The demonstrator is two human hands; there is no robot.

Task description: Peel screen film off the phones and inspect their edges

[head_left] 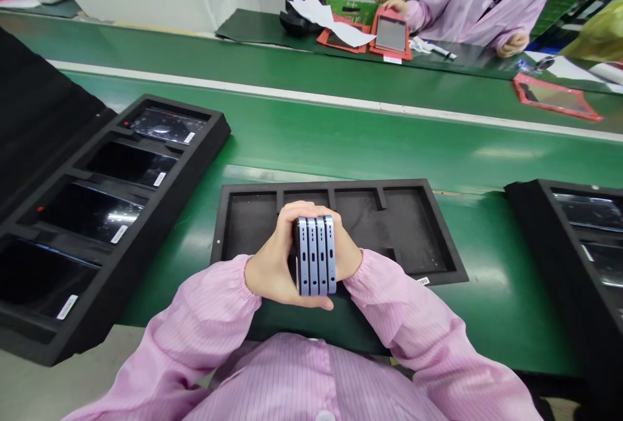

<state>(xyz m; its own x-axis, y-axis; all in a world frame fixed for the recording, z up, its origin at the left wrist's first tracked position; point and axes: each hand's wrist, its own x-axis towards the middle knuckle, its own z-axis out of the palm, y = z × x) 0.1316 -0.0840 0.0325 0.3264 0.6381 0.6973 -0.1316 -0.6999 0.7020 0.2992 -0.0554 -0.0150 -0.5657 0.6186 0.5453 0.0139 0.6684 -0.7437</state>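
Note:
Several blue-edged phones [316, 256] stand side by side in one stack, their port ends facing me. My left hand [277, 259] wraps round the stack from the left, its thumb below the phones' lower edges. From the right, my right hand [344, 249] presses against the other side; most of its fingers are hidden behind the stack. Both hands are above the near part of a black foam tray [450, 268] whose visible compartments hold nothing.
At the left, a black foam tray [160, 213] holds dark phones with white labels. Another filled tray [545, 226] is at the right edge. Beyond the green table [272, 132], a person's hand touches a red-framed device [390, 33]; papers lie beside it.

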